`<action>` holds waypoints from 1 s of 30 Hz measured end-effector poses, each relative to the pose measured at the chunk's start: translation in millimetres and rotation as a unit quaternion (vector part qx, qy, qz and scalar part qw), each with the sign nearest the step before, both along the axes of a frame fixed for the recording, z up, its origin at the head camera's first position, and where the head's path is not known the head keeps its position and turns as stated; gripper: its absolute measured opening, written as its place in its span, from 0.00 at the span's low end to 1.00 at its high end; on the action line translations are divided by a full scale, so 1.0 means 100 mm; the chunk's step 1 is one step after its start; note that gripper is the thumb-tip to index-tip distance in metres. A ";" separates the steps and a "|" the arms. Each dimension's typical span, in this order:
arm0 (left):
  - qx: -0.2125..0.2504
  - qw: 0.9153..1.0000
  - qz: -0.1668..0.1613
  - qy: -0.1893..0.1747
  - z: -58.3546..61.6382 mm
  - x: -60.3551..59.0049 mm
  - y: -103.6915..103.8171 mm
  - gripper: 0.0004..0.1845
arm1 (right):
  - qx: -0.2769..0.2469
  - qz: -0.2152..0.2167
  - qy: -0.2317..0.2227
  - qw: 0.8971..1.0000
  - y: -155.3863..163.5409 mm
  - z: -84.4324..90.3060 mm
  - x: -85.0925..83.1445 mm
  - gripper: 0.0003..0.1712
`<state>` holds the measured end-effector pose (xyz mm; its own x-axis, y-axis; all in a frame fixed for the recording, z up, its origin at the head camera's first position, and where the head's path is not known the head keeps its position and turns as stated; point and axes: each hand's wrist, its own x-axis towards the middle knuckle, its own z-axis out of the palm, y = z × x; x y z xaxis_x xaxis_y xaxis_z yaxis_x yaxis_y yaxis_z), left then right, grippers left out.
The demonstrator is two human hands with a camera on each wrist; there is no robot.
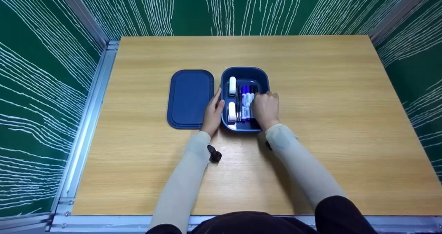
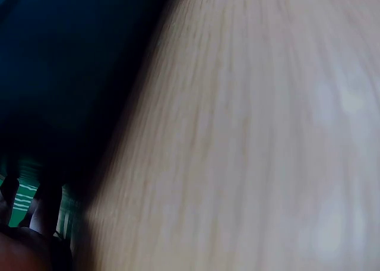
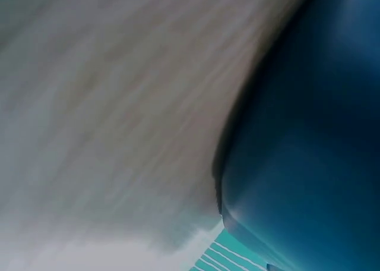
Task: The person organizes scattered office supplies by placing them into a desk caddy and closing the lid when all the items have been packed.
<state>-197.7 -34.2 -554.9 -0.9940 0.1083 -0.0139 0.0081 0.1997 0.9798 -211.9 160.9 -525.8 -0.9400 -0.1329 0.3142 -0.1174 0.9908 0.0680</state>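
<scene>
Now the hands are working at the blue box [image 1: 245,76] in the middle of the tabletop [image 1: 328,123].
Left hand [image 1: 213,112] is resting with straight fingers against the box side; right hand [image 1: 265,109] is curling its fingers on the markers [image 1: 246,101] inside. Lid [image 1: 190,98] is lying just beside, still off.

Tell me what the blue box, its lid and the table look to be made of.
Dark blue rounded box: likely moulded plastic, matt, with smooth rounded corners. Flat dark blue lid beside it: same look, with a raised rim. Light wooden table: wood-grain surface, possibly laminate, with a faint sheen.
</scene>
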 end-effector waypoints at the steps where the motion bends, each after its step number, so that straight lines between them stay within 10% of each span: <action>1: -0.001 1.000 0.000 -0.002 0.00 0.00 0.00 0.28 | 0.000 0.001 0.000 1.000 0.00 0.00 0.00 0.12; 13: 0.002 1.000 0.003 -0.004 0.02 -0.01 0.00 0.28 | -0.073 0.022 0.005 0.997 0.03 0.06 -0.02 0.14; 21: 0.008 1.000 -0.002 0.007 0.03 0.01 0.01 0.28 | -0.265 0.003 -0.015 0.964 0.32 0.28 -0.22 0.15; 30: -0.014 1.000 0.008 0.004 0.06 0.00 0.01 0.27 | -0.292 -0.050 -0.150 0.943 0.51 0.33 -0.64 0.27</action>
